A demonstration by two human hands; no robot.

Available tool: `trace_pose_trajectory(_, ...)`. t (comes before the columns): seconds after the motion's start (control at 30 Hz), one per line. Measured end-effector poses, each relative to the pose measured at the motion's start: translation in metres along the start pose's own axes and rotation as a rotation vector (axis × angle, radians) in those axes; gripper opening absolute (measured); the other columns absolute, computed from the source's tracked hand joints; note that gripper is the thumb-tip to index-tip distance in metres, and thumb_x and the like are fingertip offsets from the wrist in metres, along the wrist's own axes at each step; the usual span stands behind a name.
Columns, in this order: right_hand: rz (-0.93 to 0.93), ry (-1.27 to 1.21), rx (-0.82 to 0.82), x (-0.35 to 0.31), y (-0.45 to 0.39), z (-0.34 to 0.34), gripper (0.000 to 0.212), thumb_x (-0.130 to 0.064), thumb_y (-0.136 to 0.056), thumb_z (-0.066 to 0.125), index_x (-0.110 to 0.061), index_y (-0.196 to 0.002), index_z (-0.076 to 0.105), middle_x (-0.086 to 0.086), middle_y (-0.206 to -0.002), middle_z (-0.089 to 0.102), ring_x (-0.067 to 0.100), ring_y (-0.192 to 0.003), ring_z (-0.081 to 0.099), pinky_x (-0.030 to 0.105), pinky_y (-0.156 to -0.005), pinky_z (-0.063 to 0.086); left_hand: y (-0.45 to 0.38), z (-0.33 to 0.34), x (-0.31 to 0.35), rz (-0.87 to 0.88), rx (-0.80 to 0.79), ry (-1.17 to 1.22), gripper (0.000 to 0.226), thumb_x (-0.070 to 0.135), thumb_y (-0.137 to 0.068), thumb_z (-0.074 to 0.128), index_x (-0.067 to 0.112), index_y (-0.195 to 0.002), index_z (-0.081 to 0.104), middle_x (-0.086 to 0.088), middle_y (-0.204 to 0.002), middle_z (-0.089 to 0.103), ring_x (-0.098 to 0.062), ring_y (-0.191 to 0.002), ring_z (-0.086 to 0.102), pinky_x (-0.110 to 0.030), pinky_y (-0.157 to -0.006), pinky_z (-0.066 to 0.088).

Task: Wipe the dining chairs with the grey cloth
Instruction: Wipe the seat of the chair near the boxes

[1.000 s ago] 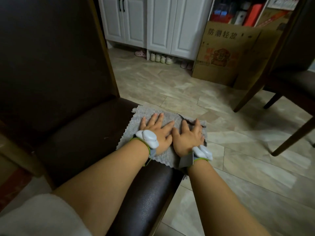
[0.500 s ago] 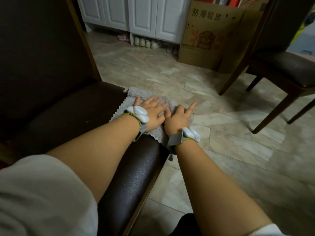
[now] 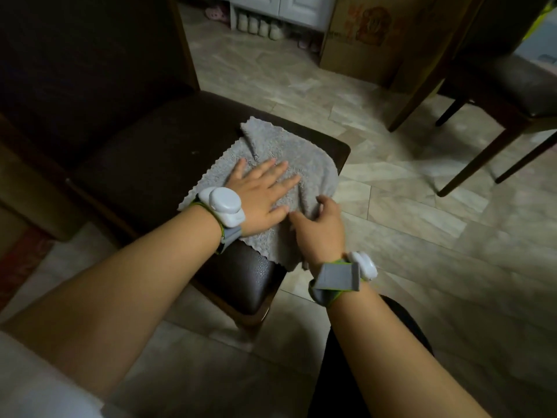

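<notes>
The grey cloth [image 3: 289, 152] lies spread on the dark brown seat of the near dining chair [image 3: 144, 152], reaching over the seat's right edge. My left hand [image 3: 262, 191] presses flat on the cloth with straight fingers. At that right edge my right hand [image 3: 319, 227] curls its fingers round the bunched, hanging part of the cloth. The chair's tall dark back rises at the left. Both wrists carry white devices on grey straps.
A second dining chair [image 3: 512, 82] stands at the upper right on the tiled floor [image 3: 391, 206]. A cardboard box [image 3: 370, 34] and several shoes [image 3: 256, 25] sit by the white cabinets at the top. My dark-clad leg [image 3: 346, 372] shows at the bottom.
My right hand has left the flat cloth top and moved down to the seat's right edge, curling on the cloth. The cloth is more bunched. The view has tilted downward.
</notes>
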State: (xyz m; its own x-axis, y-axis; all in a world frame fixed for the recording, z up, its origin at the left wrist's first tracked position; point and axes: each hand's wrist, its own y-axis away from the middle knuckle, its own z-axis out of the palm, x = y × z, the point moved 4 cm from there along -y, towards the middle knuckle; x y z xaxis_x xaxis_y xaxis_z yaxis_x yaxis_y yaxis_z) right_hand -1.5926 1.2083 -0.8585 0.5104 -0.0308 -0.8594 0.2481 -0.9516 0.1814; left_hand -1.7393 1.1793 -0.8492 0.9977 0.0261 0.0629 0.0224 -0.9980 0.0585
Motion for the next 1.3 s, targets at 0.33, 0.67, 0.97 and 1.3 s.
trace_pose_trajectory(0.33, -0.418, 0.425, -0.04, 0.001, 0.122, 0.042, 0.073, -0.035, -0.088, 0.042, -0.009, -0.152, 0.021, 0.014, -0.161, 0.01, 0.027, -0.149, 0.004, 0.04, -0.122, 0.01, 0.097, 0.007, 0.013, 0.048, 0.109, -0.024, 0.067, 0.055, -0.089, 0.014, 0.035, -0.151, 0.001, 0.004, -0.162, -0.003, -0.018, -0.148, -0.006, -0.057, -0.117, -0.002)
trace_pose_trajectory(0.67, -0.677, 0.803, -0.278, -0.004, 0.121, 0.039, 0.097, -0.062, -0.077, 0.054, -0.02, -0.154, 0.013, 0.011, -0.162, 0.004, 0.027, -0.15, -0.001, 0.052, -0.119, 0.016, 0.147, 0.022, -0.009, 0.173, 0.123, -0.075, 0.086, 0.072, -0.082, 0.034, 0.022, -0.151, 0.021, -0.004, -0.162, 0.002, -0.024, -0.149, -0.001, -0.058, -0.116, 0.009)
trace_pose_trajectory(0.97, -0.738, 0.886, -0.277, -0.019, 0.106, 0.063, 0.102, -0.061, -0.073, 0.048, -0.023, -0.155, 0.0, 0.004, -0.163, 0.0, 0.025, -0.149, -0.01, 0.055, -0.119, 0.001, 0.158, 0.025, -0.03, -0.001, 0.173, -0.017, 0.084, 0.069, -0.081, 0.039, 0.026, -0.152, 0.021, 0.001, -0.162, 0.004, -0.02, -0.149, 0.001, -0.056, -0.117, 0.009)
trace_pose_trajectory(1.3, -0.916, 1.067, -0.483, -0.089, 0.062, 0.15, 0.116, -0.07, -0.068, 0.05, -0.024, -0.152, -0.015, 0.003, -0.162, -0.01, 0.028, -0.148, -0.014, 0.061, -0.115, -0.007, 0.173, 0.022, -0.114, -0.374, 0.26, 0.248, 0.076, 0.06, -0.08, 0.044, 0.036, -0.148, 0.023, 0.006, -0.157, 0.01, -0.018, -0.145, 0.004, -0.045, -0.116, 0.019)
